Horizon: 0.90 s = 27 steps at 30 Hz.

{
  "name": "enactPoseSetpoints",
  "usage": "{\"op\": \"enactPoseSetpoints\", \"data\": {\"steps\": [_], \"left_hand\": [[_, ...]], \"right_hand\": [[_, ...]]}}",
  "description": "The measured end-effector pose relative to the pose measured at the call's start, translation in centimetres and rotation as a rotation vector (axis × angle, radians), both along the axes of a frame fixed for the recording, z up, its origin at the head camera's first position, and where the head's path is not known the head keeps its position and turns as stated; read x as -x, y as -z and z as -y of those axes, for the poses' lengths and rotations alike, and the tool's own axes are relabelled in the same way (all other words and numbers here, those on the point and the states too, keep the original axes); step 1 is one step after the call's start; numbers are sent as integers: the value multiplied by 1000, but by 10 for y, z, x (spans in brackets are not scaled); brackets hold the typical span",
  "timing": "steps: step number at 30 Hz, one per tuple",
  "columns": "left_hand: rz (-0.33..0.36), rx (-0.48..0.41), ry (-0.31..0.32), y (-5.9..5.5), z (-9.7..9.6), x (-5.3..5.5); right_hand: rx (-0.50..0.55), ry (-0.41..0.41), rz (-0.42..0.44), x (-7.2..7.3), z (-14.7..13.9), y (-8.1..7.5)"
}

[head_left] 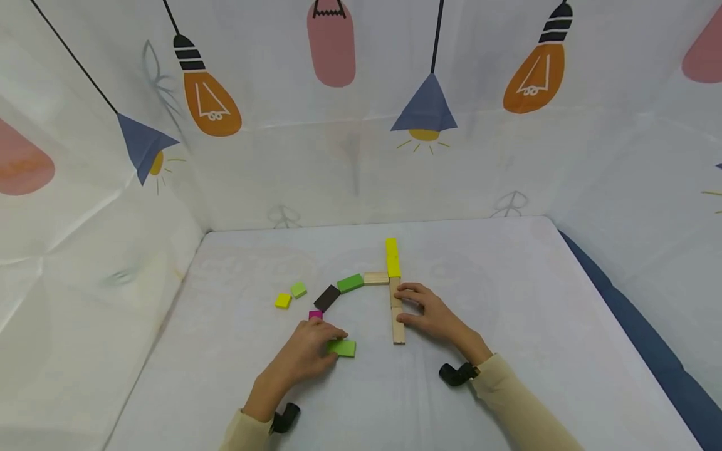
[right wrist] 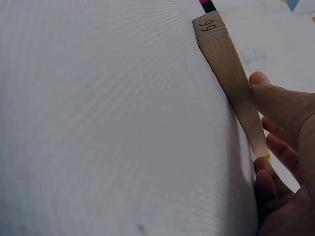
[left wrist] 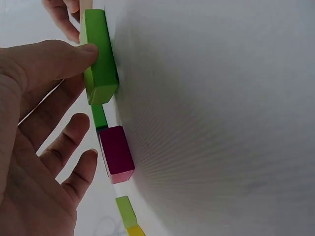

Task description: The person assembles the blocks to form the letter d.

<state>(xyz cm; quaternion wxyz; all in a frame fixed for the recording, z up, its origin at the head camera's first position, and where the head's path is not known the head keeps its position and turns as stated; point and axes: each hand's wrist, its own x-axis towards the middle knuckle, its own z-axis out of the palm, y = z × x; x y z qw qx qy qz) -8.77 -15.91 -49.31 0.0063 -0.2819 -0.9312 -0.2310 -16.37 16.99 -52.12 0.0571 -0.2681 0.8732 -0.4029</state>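
A green block (head_left: 346, 349), pinched by left fingers (head_left: 333, 331), is seemingly being placed, next needing alignment, wood blocks (head_left: 398, 332) touched by loose right fingers (right wrist: 285, 150).

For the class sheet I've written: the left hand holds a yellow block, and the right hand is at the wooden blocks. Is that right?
Not quite: the left hand holds a green block, not a yellow one, as the left wrist view shows. The right hand is at the wooden blocks, as you wrote.
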Motion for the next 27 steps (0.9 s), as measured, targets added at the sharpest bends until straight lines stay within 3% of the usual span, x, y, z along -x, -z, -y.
{"op": "enactPoseSetpoints", "data": {"steps": [16, 27], "left_hand": [[36, 19, 36, -4, 5, 5], [43, -76, -21, -3, 7, 6]], "right_hand": [[5, 1, 10, 0, 1, 2], [-1, 7, 19, 0, 2, 0]]}}
